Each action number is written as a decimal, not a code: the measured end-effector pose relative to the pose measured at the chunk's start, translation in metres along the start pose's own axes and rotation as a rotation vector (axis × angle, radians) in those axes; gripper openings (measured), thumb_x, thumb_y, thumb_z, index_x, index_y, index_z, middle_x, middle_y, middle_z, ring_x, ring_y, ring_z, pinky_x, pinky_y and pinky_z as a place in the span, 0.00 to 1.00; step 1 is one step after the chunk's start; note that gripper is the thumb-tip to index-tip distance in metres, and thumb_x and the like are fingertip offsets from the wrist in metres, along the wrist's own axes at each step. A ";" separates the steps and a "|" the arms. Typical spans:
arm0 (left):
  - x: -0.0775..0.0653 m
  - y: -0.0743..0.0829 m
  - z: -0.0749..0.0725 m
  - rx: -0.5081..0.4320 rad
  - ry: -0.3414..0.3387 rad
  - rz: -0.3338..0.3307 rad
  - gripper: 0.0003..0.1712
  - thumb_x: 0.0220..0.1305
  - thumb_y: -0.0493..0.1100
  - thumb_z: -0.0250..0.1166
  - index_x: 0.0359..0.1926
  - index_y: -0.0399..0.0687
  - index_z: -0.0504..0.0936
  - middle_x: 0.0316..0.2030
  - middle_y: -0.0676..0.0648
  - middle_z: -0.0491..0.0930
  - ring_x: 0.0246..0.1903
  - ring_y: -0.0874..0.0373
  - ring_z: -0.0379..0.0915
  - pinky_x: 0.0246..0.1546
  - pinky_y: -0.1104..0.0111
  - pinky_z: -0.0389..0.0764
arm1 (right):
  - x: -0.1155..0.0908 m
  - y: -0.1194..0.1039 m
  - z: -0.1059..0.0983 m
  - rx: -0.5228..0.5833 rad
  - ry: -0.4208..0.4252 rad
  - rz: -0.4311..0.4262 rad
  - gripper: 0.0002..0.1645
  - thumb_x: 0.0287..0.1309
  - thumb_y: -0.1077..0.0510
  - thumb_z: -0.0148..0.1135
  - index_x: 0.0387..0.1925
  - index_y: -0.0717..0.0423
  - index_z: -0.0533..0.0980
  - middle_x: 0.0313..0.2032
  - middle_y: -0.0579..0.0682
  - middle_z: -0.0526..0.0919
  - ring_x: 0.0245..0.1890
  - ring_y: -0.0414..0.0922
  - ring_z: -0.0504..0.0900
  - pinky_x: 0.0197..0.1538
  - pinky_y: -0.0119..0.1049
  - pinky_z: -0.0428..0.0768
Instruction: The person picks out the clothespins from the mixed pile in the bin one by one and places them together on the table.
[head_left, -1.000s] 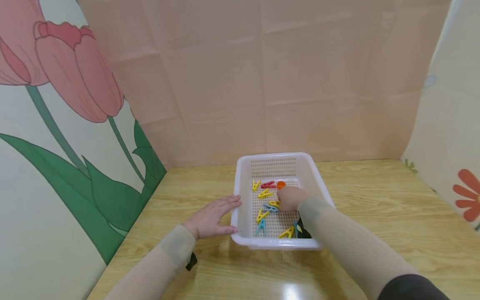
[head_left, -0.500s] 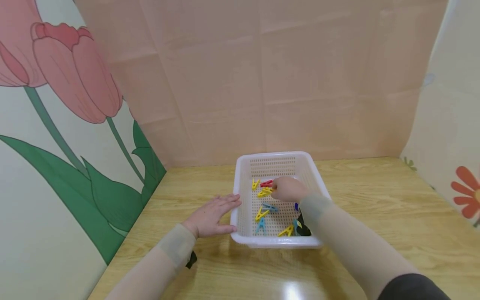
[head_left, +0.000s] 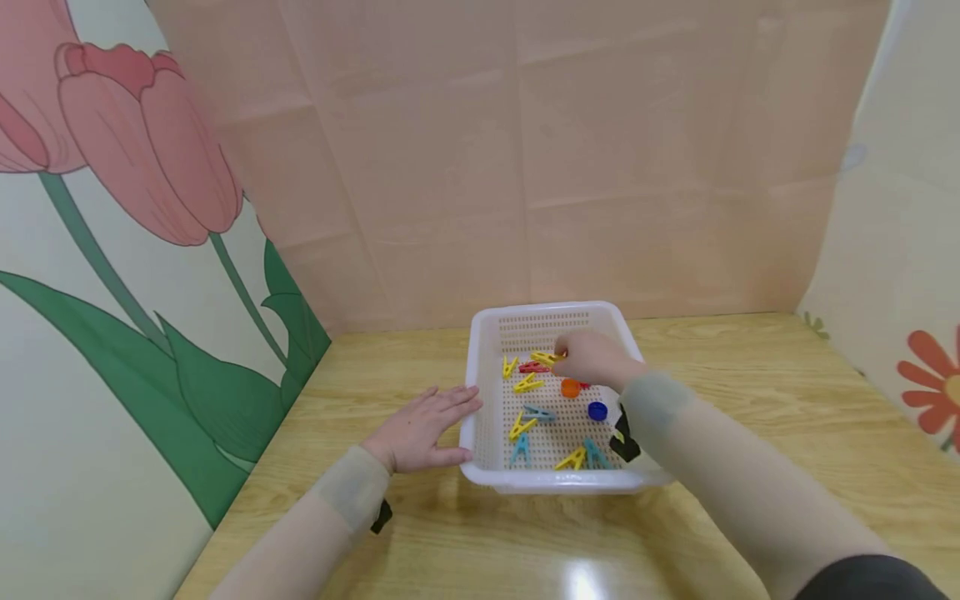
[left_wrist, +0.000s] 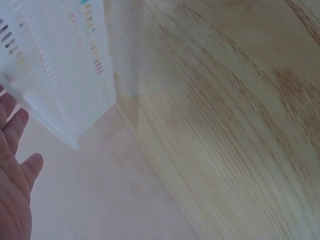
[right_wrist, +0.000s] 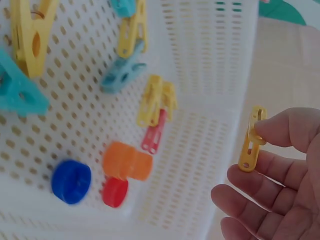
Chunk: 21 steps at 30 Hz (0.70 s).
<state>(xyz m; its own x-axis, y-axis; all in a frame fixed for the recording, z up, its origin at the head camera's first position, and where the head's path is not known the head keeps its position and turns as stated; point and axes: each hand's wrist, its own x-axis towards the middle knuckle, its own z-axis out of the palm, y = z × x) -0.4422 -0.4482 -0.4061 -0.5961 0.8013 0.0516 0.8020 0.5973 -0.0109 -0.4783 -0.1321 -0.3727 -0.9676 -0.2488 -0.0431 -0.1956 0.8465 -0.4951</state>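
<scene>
My right hand [head_left: 596,358] pinches a yellow clothespin [right_wrist: 252,142] between thumb and fingers, over the far part of the white perforated basket [head_left: 555,479]. My left hand [head_left: 423,429] has its fingers extended against the basket's left rim. Inside the basket, a red clothespin [head_left: 534,367] lies beside a yellow one [head_left: 528,383], just below the held one in the head view. Blue clothespins, such as the one at the near right [head_left: 596,454], and more yellow ones are spread over the bottom. Orange caps [right_wrist: 125,161], a red cap [right_wrist: 115,192] and a dark blue cap [head_left: 597,411] lie there too.
The basket stands on a wood-grain table [head_left: 397,358] near its back edge. Behind it hangs a pinkish sheet [head_left: 487,167]. A wall with painted tulips [head_left: 135,150] rises on the left, and a flower-painted wall [head_left: 900,250] on the right.
My right hand has moved from mid-basket to the far side, carrying the yellow clothespin. The orange and blue caps show from under it now. My left hand has stayed at the rim.
</scene>
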 end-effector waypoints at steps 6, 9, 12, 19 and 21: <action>0.002 0.000 0.000 0.032 0.002 0.006 0.45 0.65 0.71 0.48 0.74 0.52 0.55 0.75 0.51 0.47 0.73 0.57 0.43 0.71 0.50 0.45 | -0.007 0.010 -0.024 -0.002 0.074 -0.023 0.20 0.59 0.55 0.61 0.49 0.63 0.78 0.44 0.58 0.82 0.34 0.48 0.79 0.44 0.47 0.81; 0.003 0.001 0.000 0.058 0.001 0.005 0.45 0.66 0.72 0.44 0.75 0.53 0.54 0.75 0.52 0.47 0.73 0.57 0.42 0.71 0.50 0.43 | -0.012 0.019 -0.037 0.008 0.125 -0.024 0.20 0.60 0.55 0.60 0.49 0.66 0.76 0.44 0.61 0.81 0.37 0.52 0.79 0.44 0.49 0.81; 0.004 0.002 0.000 0.075 -0.002 -0.001 0.45 0.66 0.73 0.42 0.75 0.54 0.54 0.75 0.52 0.47 0.73 0.57 0.41 0.71 0.50 0.42 | -0.018 0.029 -0.050 0.021 0.156 -0.010 0.23 0.62 0.54 0.59 0.51 0.68 0.74 0.46 0.64 0.80 0.42 0.56 0.78 0.46 0.52 0.80; 0.004 0.003 -0.001 0.090 -0.009 -0.006 0.45 0.66 0.73 0.41 0.75 0.55 0.53 0.75 0.54 0.47 0.73 0.58 0.41 0.72 0.51 0.40 | -0.034 0.053 -0.071 0.018 0.220 0.013 0.26 0.62 0.51 0.58 0.50 0.70 0.74 0.45 0.66 0.80 0.42 0.58 0.78 0.42 0.53 0.79; 0.004 0.003 -0.001 0.090 -0.010 -0.005 0.45 0.66 0.73 0.42 0.75 0.55 0.53 0.75 0.54 0.47 0.73 0.58 0.41 0.72 0.51 0.41 | -0.038 0.062 -0.074 0.015 0.237 0.025 0.26 0.62 0.50 0.58 0.49 0.70 0.74 0.43 0.66 0.80 0.39 0.57 0.78 0.38 0.50 0.79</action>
<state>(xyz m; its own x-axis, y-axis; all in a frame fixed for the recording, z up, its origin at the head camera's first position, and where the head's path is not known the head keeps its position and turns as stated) -0.4417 -0.4435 -0.4047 -0.6008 0.7983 0.0420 0.7924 0.6017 -0.1003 -0.4655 -0.0354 -0.3374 -0.9828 -0.1094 0.1485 -0.1709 0.8433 -0.5095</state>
